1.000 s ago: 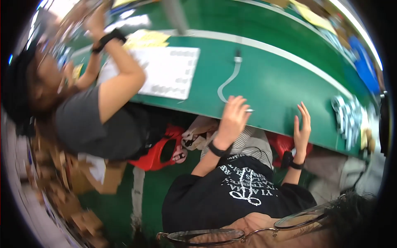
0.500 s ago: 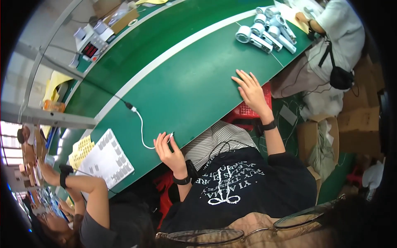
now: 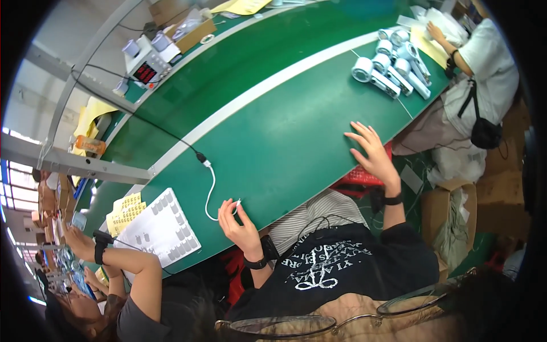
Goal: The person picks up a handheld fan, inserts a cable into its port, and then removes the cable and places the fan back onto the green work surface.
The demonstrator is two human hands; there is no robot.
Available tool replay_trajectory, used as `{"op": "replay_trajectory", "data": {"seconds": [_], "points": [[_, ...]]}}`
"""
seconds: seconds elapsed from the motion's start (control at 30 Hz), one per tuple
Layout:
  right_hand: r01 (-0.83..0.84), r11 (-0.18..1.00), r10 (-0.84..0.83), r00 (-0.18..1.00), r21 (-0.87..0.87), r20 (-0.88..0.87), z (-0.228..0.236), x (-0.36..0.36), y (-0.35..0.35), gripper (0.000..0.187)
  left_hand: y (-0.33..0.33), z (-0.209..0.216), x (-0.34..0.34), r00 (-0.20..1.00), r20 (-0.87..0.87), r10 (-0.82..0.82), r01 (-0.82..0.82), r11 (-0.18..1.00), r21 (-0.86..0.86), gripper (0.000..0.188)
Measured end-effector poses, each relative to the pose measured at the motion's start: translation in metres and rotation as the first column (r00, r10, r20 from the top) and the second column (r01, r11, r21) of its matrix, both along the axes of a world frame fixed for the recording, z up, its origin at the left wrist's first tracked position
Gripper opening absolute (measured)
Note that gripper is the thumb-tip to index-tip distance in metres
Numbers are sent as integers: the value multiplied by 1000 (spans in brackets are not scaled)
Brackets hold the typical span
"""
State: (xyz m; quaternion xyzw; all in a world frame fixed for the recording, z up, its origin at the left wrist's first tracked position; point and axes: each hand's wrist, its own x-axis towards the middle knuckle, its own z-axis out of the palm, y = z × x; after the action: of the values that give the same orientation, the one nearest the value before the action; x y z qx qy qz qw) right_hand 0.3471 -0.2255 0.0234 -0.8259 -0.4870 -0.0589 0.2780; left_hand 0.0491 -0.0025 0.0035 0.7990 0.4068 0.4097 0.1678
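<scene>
- The person's left hand sits at the near edge of the green table, thumb and forefinger pinched on the free end of a white cable.
- That white cable curves up from the fingers across the green surface to a small plug joint, where it meets a black cable running off toward the far left of the table.
- The right hand lies flat on the table further along the same edge, fingers spread wide, holding nothing. It is well apart from the left hand.
- Both wrists wear dark bands, and the person's dark shirt with a white print shows below them.
- Just left of the pinched cable end lies a white tray with rows of small pockets, a few of them filled with small pale pieces. A yellow sheet lies partly under its far corner.
- A neighbour on the left has a forearm stretched over the table edge beside that tray, a dark watch on the wrist.
- Far along the table to the right is a cluster of white cylindrical devices with round ends, lying side by side.
- Another person in a pale shirt sits next to that cluster, one hand on some papers.
- At the back left stands a small meter with a red display, beside an open cardboard box.
- A red crate shows under the table edge near the right hand.
</scene>
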Motion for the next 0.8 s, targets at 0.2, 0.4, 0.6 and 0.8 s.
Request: {"op": "replay_trajectory", "data": {"seconds": [0.2,0.4,0.6,0.8], "points": [[-34,999,33,996,-12,-78,39,-11,35,44,1,-7,2,998,-34,47,-45,997,66,9],[-209,977,209,978,-29,0,11,-54,85,45,0,-12,6,995,-26,98,-95,990,102,9],[-203,976,204,979,-73,8,-1,-57,89,45,-5,-7,5,993,-47,105,-100,990,100,11],[-202,978,203,979,-53,13,-1,-56,91,45,-1,-8,8,995,-32,92,-88,989,117,11]]}}
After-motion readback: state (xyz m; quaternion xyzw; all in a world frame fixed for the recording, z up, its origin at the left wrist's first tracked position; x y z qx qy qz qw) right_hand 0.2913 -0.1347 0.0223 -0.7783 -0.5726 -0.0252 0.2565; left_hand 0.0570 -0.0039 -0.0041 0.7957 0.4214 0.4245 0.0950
